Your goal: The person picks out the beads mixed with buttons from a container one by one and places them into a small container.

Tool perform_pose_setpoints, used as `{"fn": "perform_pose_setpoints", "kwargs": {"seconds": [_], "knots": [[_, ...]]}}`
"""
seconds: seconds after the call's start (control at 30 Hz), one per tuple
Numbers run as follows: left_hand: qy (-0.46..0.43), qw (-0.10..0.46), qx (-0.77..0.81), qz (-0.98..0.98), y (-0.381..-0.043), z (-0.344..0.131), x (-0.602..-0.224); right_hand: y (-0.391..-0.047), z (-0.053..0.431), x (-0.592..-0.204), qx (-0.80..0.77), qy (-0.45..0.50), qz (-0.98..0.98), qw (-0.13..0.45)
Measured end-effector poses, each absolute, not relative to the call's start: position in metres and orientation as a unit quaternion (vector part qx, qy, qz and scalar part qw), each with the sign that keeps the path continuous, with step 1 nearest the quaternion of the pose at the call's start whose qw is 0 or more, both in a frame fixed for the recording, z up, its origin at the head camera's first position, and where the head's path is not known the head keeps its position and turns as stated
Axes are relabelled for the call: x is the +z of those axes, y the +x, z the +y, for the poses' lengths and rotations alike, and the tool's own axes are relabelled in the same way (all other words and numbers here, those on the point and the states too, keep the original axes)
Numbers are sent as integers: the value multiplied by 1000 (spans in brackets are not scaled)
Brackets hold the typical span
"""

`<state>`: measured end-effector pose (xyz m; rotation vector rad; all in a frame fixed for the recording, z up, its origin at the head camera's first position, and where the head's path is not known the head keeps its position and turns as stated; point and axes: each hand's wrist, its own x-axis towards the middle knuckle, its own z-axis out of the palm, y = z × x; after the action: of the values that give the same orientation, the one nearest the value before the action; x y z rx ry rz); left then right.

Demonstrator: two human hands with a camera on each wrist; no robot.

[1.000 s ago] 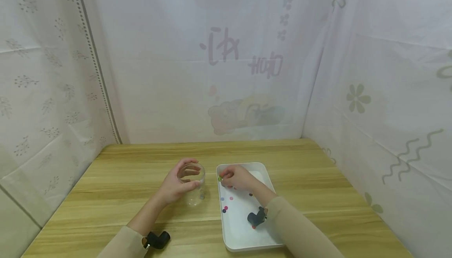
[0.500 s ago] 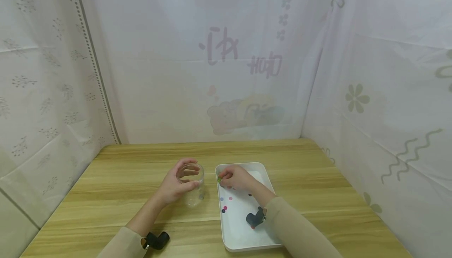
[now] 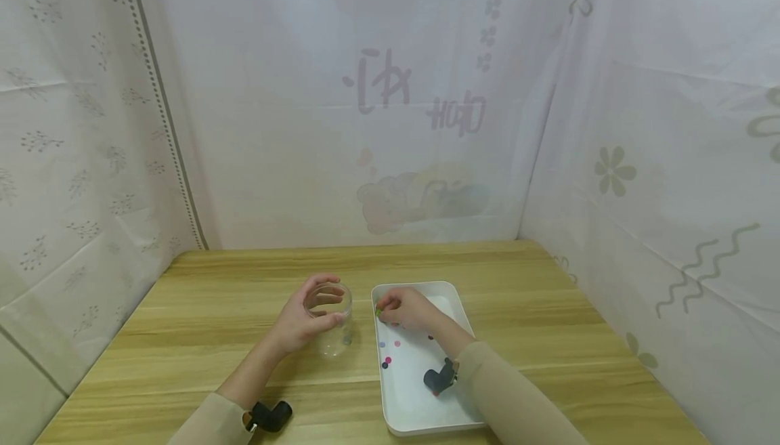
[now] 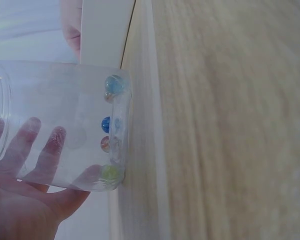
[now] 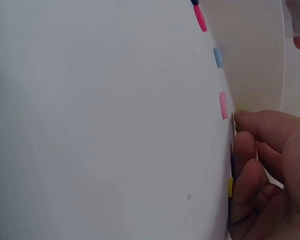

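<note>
The green piece [image 3: 378, 311] lies against the left wall of the white tray [image 3: 420, 404], toward its far end, at the fingertips of the right hand [image 3: 409, 308], the nearer one; whether they pinch it, I cannot tell. The left hand [image 3: 302, 320] has its fingers clamped around the clear jar [image 3: 331, 347], upright on the bench [image 3: 244, 279] left of the tray.

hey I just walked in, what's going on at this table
A person's left hand holds a clear jar upright on a wooden table, with a few coloured balls at its bottom. Their right hand is down in the white tray alongside, at a small green piece; I can't tell whether it's gripped. Small coloured discs lie in the tray.
</note>
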<state>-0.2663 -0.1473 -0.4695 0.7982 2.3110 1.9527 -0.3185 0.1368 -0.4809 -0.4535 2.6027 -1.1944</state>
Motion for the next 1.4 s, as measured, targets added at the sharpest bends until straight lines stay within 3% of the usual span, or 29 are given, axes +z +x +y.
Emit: {"fn": "perform_pose_setpoints", "kwargs": {"seconds": [0.73, 1.4], "knots": [[255, 5, 626, 737, -268, -148, -472, -321, 142, -478, -425, -151, 882, 137], [257, 4, 625, 737, -269, -146, -472, -326, 151, -466, -459, -150, 869, 106]]}}
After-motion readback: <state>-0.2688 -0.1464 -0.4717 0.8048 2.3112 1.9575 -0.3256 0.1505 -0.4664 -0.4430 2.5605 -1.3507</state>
